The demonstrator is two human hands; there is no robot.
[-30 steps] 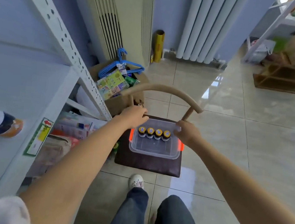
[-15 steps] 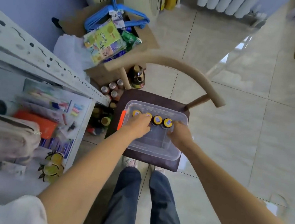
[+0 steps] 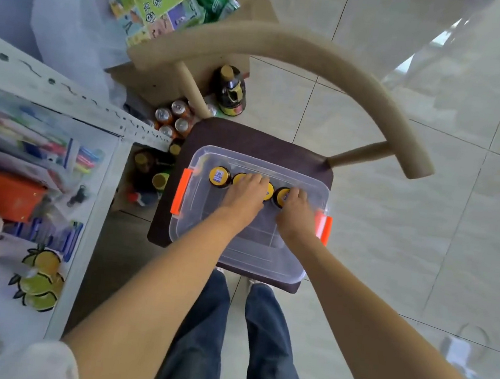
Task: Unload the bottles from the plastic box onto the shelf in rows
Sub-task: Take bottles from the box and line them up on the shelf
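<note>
the left hand (image 3: 246,193) lies curled over the two middle yellow-capped bottles (image 3: 219,177) in the row of four, fingers draped on the caps; whether it truly grips them yet i cannot tell. the right hand (image 3: 295,208) is cupped over the rightmost bottle (image 3: 282,196), likewise not clearly closed on it. the leftmost bottle stands free. all four sit upright along the far wall of the clear plastic box (image 3: 251,251), which rests on the dark seat of a wooden chair (image 3: 309,152). the white metal shelf (image 3: 65,99) stands to the left, near the chair.

risks, as i judge them: taking two caps in one hand invites a slip, and a dropped bottle would hit the box or tile floor (image 3: 423,240). lifting could also drag the light box off the seat, or a bottle could clip the chair's curved back.
</note>
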